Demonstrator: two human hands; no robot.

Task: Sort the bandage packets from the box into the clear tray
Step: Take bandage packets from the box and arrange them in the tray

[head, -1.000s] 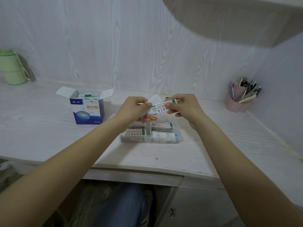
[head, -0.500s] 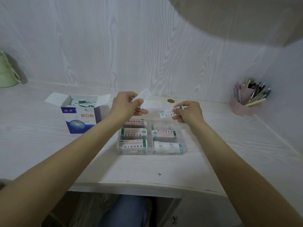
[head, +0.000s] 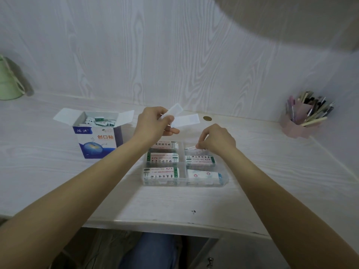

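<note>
A blue and white bandage box (head: 97,140) stands open on the desk at the left, with several packets inside. The clear tray (head: 223,180) sits in the middle, its compartments holding stacked bandage packets (head: 161,174). My left hand (head: 153,123) is raised above the tray's far left corner and pinches two white packets (head: 184,119) that fan out to the right. My right hand (head: 217,140) is lowered over the tray's far right compartment, its fingers pinching one bandage packet (head: 191,147) at the compartment's top.
A pink pen holder (head: 299,125) full of pens stands at the far right by the side wall. A green container (head: 9,84) sits at the far left. A small round cap (head: 207,118) lies in the desk behind the tray. The desk's front edge runs below my forearms.
My hands have separated. The right hand carried one packet down from mid-air to the tray's far right compartment, while the left hand stayed raised with the white packets.
</note>
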